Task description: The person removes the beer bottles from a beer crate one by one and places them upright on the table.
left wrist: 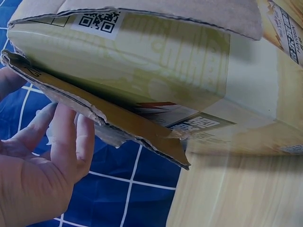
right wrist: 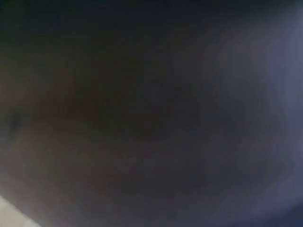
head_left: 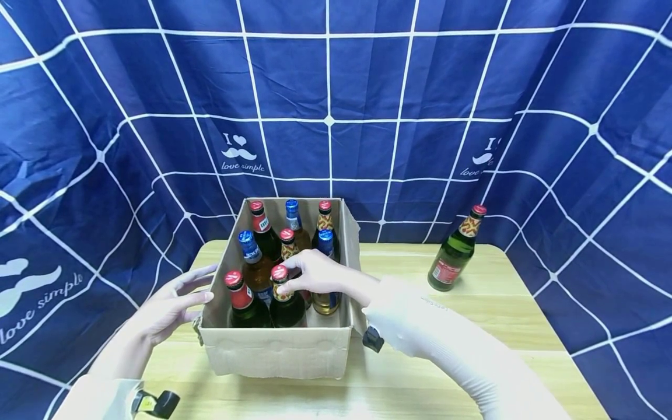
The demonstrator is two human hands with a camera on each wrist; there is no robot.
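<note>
An open cardboard box (head_left: 278, 353) holds several beer bottles, some red-capped, others blue-capped. In its front part, my right hand (head_left: 317, 271) grips a green beer bottle (head_left: 286, 314) by the neck, just under the red cap. That bottle stands beside another red-capped bottle (head_left: 247, 312) with a red neck label. My left hand (head_left: 170, 303) is at the box's left side, its fingers loosely extended. In the left wrist view, the left fingers (left wrist: 64, 137) lie right at a torn cardboard flap (left wrist: 109, 111). The right wrist view is dark and blurred.
A single green beer bottle (head_left: 454, 254) with a red cap stands on the wooden table (head_left: 499, 326), well right of the box. A blue curtain (head_left: 367, 76) with white grid lines surrounds the back and sides. My right forearm crosses the box's right wall.
</note>
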